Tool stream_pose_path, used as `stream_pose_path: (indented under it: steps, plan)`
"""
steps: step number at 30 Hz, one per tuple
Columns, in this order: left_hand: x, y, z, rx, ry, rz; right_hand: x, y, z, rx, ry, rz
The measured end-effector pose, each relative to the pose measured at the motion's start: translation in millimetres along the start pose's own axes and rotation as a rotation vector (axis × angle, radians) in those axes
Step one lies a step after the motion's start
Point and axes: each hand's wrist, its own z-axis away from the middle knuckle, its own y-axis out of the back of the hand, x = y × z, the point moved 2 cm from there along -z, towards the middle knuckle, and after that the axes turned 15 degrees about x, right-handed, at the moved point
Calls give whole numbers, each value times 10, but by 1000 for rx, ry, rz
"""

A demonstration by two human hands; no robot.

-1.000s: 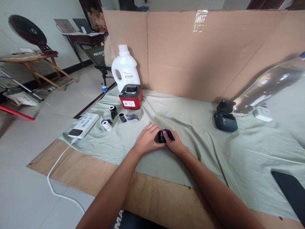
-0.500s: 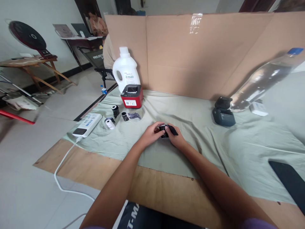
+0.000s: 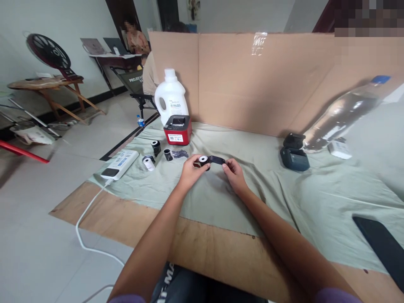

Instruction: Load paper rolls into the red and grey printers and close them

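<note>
Before me, above the pale green cloth, my left hand [image 3: 190, 172] grips a small thermal paper roll [image 3: 203, 160] with a white end and a black outer side. A loose black strip stretches rightwards from the roll. Its free end is pinched between the thumb and fingers of my right hand [image 3: 235, 173]. To the left of my hands are a black-and-white roll [image 3: 155, 147], a second roll with a white end [image 3: 149, 163] and a small black roll [image 3: 168, 155]. A crumpled black strip [image 3: 180, 154] lies beside that black roll.
Behind the rolls stand a red label printer [image 3: 178, 131] and a white detergent jug [image 3: 171, 99]. A power bank [image 3: 120, 165] with a cable is at the left. A dark printer [image 3: 294, 156] with its lid up, a large water bottle [image 3: 344, 115] and a phone [image 3: 380, 248] are at the right.
My hands have moved apart, drawing the black strip out straight from the roll. The roll has shifted left and up with my left hand. The camera view has tilted slightly.
</note>
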Motion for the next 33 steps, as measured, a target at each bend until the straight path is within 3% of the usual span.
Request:
stream_pose_path:
  steps: [4,8,10,14,16,19,23,26,30,33]
  plan:
    - [26,151,-86,145,-139,-173,51,2,-6,37,-28,-49]
    - [100,392,-161,185,-204,-396,99,9,-10,43,-54,-81]
    - [116,574,-197,201,-175,-507,115,8,-16,37,-57,-89]
    - [29,987,-253,324,9,-630,132,-1,-30,28,-60,-99]
    - [-56,1119,-277,317,66,-676,141,-8,-35,27,-70,-99]
    - [-177,1177,-311,268,81,-750,157,-18,-40,26,-76,-113]
    - [-207,1112,-332,269,60,-798,182,-23,-47,27,-73,-120]
    - [-59,1091,-291,440,-25,-747,193,-23,-52,31,-74,-109]
    - [217,1147,-154,855,-181,-623,187,-24,-54,28,-77,-124]
    - [269,1183,-177,998,-159,-500,171,-21,-51,27,-75,-126]
